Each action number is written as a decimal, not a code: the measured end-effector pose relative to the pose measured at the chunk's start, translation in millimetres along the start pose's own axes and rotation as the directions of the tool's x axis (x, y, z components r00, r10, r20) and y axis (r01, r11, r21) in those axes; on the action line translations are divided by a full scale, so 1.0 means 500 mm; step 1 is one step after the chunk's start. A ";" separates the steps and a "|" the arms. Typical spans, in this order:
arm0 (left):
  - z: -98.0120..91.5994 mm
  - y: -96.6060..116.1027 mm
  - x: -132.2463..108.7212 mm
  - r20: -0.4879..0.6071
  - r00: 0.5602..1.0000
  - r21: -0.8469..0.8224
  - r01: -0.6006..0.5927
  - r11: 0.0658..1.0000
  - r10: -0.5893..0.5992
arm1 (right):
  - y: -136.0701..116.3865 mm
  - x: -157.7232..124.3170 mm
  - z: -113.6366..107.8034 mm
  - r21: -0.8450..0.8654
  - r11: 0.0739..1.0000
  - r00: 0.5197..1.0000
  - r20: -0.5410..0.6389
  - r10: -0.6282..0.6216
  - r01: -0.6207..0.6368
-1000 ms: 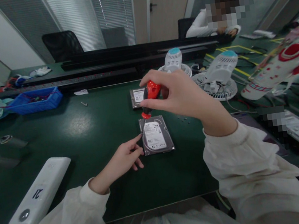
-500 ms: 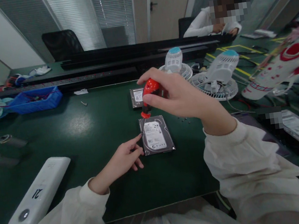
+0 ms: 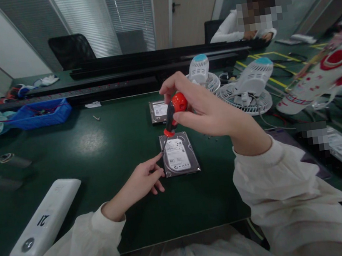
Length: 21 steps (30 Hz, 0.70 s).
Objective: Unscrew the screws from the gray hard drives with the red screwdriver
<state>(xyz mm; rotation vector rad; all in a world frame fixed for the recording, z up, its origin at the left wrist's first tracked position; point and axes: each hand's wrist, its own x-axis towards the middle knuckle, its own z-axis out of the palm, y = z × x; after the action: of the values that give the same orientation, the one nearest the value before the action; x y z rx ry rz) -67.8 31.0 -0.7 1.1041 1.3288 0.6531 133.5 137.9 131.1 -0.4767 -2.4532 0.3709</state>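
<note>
Gripping screwdriver (image 3: 170,121) in right hand (image 3: 200,107); touching drive (image 3: 177,156), midway between table's (image 3: 124,134) near and far edges, with loosely spread left hand (image 3: 144,177). Apparently partway through, with probable screws (image 3: 209,137) loose alongside, cover (image 3: 192,159) still on.

Tilted red-and-black screwdriver (image 3: 171,117) over hard drive (image 3: 178,155)

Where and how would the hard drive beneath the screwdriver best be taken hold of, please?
Probably by both long edges, near the end closest to the person, coming from above: the hard drive lies flat, uncovered on top there, while the screwdriver slants over its far left part.
</note>
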 end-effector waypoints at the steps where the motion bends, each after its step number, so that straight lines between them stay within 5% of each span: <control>1: 0.000 0.000 0.000 0.002 1.000 -0.003 0.002 1.000 -0.002 | 0.000 0.000 0.001 0.031 0.999 1.000 0.009 -0.009 0.008; 8: 0.002 0.002 -0.001 -0.008 1.000 -0.014 -0.005 1.000 0.005 | 0.003 0.003 0.016 -0.198 0.976 0.993 -0.095 0.073 -0.091; 15: 0.002 -0.003 0.000 -0.006 1.000 -0.004 -0.017 1.000 0.017 | 0.003 0.001 0.014 -0.017 1.000 1.000 -0.025 -0.011 0.010; 21: 0.002 -0.001 0.000 0.003 1.000 -0.004 -0.015 1.000 0.015 | 0.002 0.003 0.016 -0.232 0.971 0.997 -0.075 0.034 -0.051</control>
<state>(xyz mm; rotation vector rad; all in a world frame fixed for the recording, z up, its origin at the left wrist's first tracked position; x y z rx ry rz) -66.8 30.3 -1.2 1.1122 1.3181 0.6644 128.0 138.2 125.4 -0.6315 -2.4318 0.0791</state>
